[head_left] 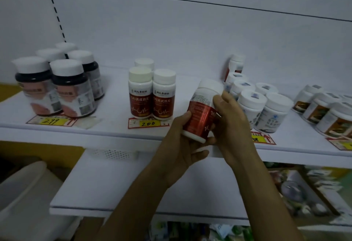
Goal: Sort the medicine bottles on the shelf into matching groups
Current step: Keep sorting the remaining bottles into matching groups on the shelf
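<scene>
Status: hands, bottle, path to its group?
Left hand and right hand grip the red-label bottle, tilted, above the shelf edge. Matching red group to its left. Nothing between them.

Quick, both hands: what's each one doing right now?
Left hand: holds the red-labelled bottle from below.
Right hand: grips the same bottle at its side.
</scene>
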A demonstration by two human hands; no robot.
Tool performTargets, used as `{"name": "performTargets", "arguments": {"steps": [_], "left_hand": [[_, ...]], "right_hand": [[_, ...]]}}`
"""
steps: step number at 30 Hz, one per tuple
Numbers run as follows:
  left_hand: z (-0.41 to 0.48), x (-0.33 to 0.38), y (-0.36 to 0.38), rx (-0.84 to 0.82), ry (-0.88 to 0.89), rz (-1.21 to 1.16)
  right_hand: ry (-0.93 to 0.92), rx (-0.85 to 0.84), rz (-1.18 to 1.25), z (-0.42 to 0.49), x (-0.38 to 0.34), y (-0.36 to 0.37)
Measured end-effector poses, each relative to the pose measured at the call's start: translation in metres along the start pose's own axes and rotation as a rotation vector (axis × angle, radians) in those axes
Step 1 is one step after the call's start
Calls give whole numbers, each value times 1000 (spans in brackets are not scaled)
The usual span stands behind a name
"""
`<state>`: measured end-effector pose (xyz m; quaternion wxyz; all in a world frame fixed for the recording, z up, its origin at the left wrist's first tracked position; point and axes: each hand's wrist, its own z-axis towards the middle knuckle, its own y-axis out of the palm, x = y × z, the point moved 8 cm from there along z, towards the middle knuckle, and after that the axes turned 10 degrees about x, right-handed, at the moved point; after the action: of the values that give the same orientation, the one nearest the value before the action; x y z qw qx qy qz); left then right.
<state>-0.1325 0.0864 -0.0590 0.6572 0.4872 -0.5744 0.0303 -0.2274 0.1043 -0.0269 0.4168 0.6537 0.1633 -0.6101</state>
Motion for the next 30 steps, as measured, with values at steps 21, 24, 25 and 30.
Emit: {"name": "performTargets", "arguments": {"steps": [21,24,25,30], "left_hand": [[-4,0,-12,72,47,27],[-2,4,-11,65,58,93],[-2,7,-11,88,80,165],[-23,52,-25,471,724,1245]], "right_hand": [[-140,77,-163,0,-12,9],[-167,47,-200,1,-20,12],[-190,41,-212,1,-25,14],[-342,61,-315,11,-61,22]]}}
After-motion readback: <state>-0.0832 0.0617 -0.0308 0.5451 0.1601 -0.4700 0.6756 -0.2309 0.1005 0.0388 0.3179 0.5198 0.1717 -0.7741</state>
